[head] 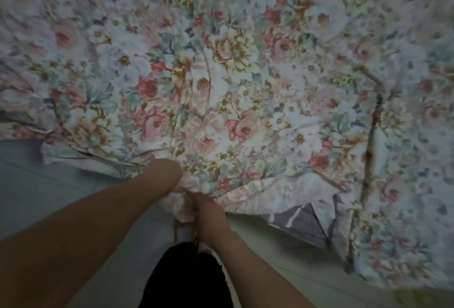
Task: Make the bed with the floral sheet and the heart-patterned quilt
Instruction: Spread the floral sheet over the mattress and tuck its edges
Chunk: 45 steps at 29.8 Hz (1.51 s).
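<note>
Pink-flowered floral sheet (233, 74) is lying rumpled over the bed (302, 219); left hand (169, 172) and right hand (207, 207) are bunching its near hem, each grip closed on cloth that looks light and limp.

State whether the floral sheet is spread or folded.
Spread, creased: floral sheet fills the view unfolded; left hand and right hand bunch its near edge.

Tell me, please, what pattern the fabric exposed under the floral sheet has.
The exposed fabric is grey with pale stripes, in the head view.
</note>
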Tool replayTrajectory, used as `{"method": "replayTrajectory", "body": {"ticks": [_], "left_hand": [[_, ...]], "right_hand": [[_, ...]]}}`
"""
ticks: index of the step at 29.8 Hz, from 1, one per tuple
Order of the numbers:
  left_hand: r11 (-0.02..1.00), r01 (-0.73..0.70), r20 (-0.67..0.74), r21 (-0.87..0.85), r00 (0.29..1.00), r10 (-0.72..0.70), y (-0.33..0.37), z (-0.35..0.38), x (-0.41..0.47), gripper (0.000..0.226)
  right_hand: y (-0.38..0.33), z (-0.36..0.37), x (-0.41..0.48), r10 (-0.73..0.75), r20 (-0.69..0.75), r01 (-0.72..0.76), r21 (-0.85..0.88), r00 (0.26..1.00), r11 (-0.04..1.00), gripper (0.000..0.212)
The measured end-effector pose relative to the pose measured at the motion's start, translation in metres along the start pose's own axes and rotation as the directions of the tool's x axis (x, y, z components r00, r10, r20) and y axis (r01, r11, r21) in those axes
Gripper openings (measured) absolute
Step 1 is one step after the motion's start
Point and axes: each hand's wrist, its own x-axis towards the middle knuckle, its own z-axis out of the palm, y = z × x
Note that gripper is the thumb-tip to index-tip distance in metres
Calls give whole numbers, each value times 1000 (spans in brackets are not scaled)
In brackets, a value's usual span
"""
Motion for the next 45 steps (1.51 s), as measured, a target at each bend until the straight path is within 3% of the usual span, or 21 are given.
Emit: {"method": "replayTrajectory", "body": {"ticks": [4, 7, 11, 14, 16, 19, 21, 23, 25, 27, 29, 32, 37, 41, 45], "left_hand": [[997, -24, -280, -78, 960, 1, 9, -29, 12, 20], [976, -178, -538, -124, 839, 85, 32, -33, 27, 20], [930, -337, -625, -149, 761, 176, 95, -51, 37, 37], [895, -398, -606, -202, 768, 205, 136, -72, 36, 44], [904, -390, -555, -176, 798, 236, 169, -83, 41, 60], [929, -339, -470, -147, 850, 235, 213, -85, 51, 78], [946, -303, -420, -112, 877, 231, 243, -86, 54, 60], [986, -164, -318, -18, 936, 150, 244, -81, 50, 33], [994, -52, -126, 94, 990, 64, 247, -74, 44, 29], [985, 43, 13, 166, 999, -46, 244, -66, 37, 33], [974, 97, 58, 206, 992, -111, 231, -62, 28, 37], [980, 122, 39, 156, 991, -130, 211, -68, 21, 36], [985, 78, -33, 152, 997, -74, 204, -80, 19, 29], [992, 27, -267, 127, 964, 8, 212, -82, 27, 20], [997, -79, -453, -15, 889, 64, 244, -87, 36, 46]], "right_hand": [[27, -67, 1, 7, -315, -30, -66, 949, 997, 52], [51, -104, -2, 64, -414, -154, -189, 908, 970, 57], [110, -136, -23, 158, -437, -337, -370, 885, 866, 47], [153, -165, -36, 233, -277, -352, -539, 932, 765, 41], [179, -172, -44, 269, -167, -315, -595, 948, 739, 39], [196, -152, -56, 256, -193, -316, -424, 947, 849, 33], [204, -126, -76, 237, -278, -292, -177, 931, 940, 30], [192, -98, -83, 230, -314, -246, -13, 921, 969, 26], [187, -78, -95, 153, -224, -168, -49, 962, 985, 25], [189, -66, -102, 71, -171, -100, -163, 983, 982, 35], [192, -56, -107, -11, -240, -50, -246, 971, 968, 58], [198, -63, -102, -72, -356, -44, -306, 932, 951, 70], [209, -67, -98, 89, -253, -166, -303, 963, 938, 89], [211, -59, -109, 117, -261, -181, -240, 958, 954, 89], [228, -62, -122, 98, -305, -174, -233, 947, 957, 93]]}}
